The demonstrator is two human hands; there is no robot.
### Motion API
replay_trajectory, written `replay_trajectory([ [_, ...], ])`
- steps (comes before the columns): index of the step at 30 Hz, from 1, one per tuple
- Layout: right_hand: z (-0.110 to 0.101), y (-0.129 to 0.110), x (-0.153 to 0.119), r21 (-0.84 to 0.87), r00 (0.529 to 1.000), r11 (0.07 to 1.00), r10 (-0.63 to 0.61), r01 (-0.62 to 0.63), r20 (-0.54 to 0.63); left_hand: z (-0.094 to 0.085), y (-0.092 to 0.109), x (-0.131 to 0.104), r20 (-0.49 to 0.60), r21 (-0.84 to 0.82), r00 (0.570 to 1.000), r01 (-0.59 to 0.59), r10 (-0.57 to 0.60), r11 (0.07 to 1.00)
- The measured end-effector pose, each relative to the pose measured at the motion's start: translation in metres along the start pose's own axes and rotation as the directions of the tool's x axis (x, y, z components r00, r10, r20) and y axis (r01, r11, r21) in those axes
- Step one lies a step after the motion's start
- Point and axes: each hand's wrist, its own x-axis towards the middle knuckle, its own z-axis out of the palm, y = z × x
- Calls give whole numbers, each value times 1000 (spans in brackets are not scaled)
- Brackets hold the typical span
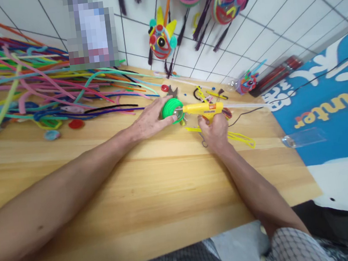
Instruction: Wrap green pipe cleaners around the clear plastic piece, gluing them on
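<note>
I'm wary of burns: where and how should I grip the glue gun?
The glue gun is probably best held by its handle, from the near side, as the right hand does: the handle angles toward the person, the nozzle points left and a clear stick juts out behind.

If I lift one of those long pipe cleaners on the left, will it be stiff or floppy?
Probably bendy but shape-holding: some pipe cleaners lie straight, others curve. Likely very light, being so thin. Lifting one may drag neighbours, since they cross in a heap.
</note>
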Motion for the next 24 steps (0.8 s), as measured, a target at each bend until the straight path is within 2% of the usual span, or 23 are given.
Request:
replay_trajectory([
  [15, -4, -3, 2, 4, 997, 998, 55, -55, 52, -1, 1, 0, 5, 15, 1000, 12, -12, 1000],
  [24, -5, -5, 3, 28, 994, 995, 99, -100, 35, 0, 1, 0, -11, -18, 1000, 10, -10, 1000],
])
